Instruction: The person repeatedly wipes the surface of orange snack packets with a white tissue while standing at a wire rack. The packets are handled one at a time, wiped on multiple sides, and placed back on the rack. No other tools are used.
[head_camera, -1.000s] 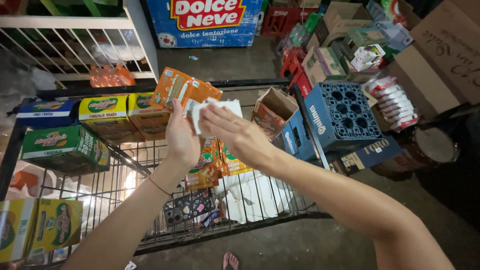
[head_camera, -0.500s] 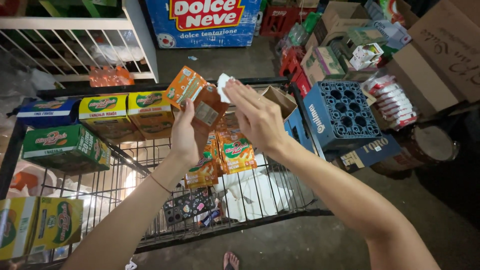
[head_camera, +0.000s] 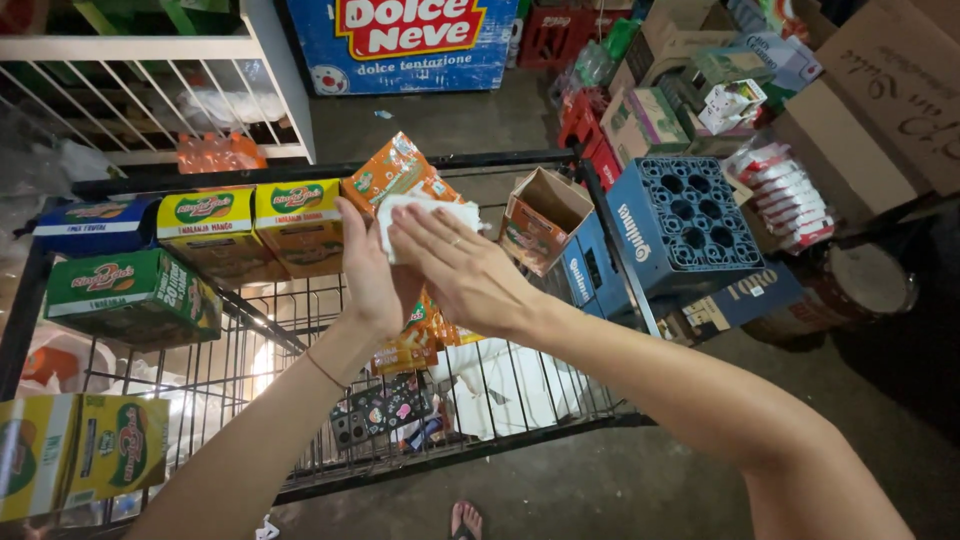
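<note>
L hand (head_camera: 368, 275) upright, palm grasping orange packets (head_camera: 398, 176) w/ white paper (head_camera: 428, 213). R hand (head_camera: 462, 270) flat, fingers extended, pressing paper over wire cart (head_camera: 300, 330).

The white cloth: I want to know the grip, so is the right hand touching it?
Touching. In the head view, the right hand lies flat on the white cloth, pressing it against the left hand.

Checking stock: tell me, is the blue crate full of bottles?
No, the blue crate shows only empty round slots.
</note>
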